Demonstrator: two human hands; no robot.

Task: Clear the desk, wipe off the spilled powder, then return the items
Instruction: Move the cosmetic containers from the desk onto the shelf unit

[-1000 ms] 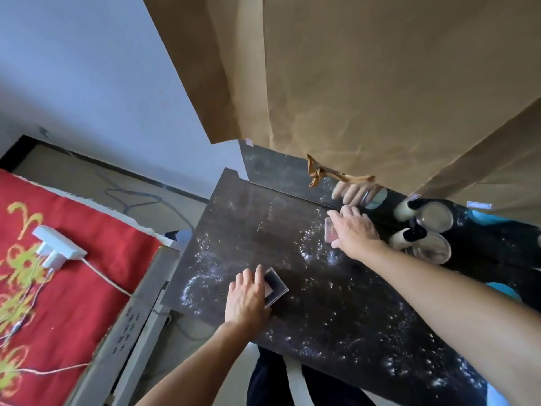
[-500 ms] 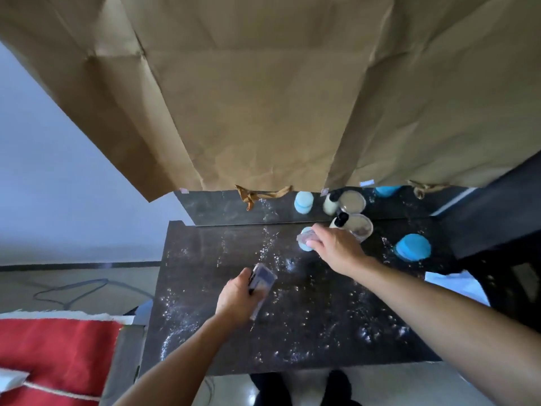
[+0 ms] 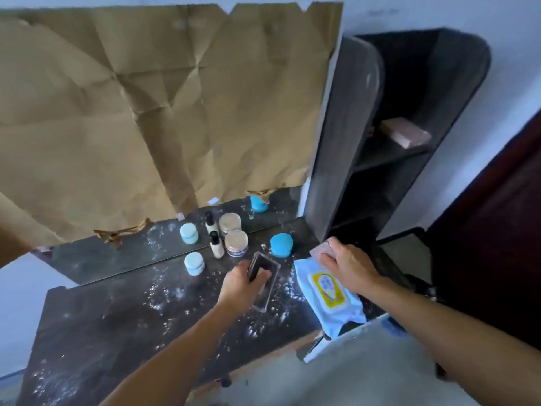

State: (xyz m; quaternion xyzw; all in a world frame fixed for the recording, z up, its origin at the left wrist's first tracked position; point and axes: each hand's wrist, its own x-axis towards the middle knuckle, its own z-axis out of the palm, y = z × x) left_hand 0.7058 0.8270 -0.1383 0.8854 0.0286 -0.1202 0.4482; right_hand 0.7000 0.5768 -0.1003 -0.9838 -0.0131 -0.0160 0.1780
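The left hand [image 3: 243, 285] had its grip round a clear case [image 3: 265, 293] and the right hand [image 3: 349, 266] pinched a pinkish item [image 3: 320, 249] above the wipes pack [image 3: 330, 301], while jars [image 3: 281, 244] and powder [image 3: 159, 294] lay on the table [image 3: 87, 332]: clearing seemed barely begun.

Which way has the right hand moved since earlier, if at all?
Yes, rightward: the right hand was left of the powder jar, now right of it at the wipes pack.

Both arms are bare as far as they show, & the left hand [image 3: 241, 285] & right hand [image 3: 351, 266] are bare too, w/ round knuckles.
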